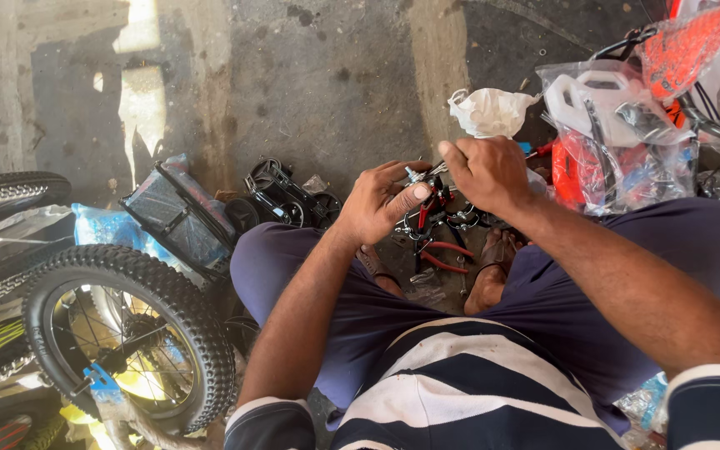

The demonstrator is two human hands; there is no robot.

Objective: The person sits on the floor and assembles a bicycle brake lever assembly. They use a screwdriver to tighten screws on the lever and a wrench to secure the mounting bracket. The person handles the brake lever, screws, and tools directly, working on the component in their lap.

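I sit on a concrete floor with knees apart. My left hand (pixel 383 200) is closed around a small metal part (pixel 416 175) with red and black pieces below it. My right hand (pixel 487 171) pinches the top of that same part from the right. Both hands hover above several small metal fittings (pixel 427 225) and red-handled pliers (pixel 446 254) lying on the floor between my bare feet.
A small knobby bicycle wheel (pixel 127 333) stands at lower left beside other tyres (pixel 10 192). Black plastic parts (pixel 289 196) and a wrapped black piece (pixel 177 212) lie ahead on the left. Plastic-wrapped white and orange parts (pixel 618 125) and a crumpled white bag (pixel 492 111) sit on the right.
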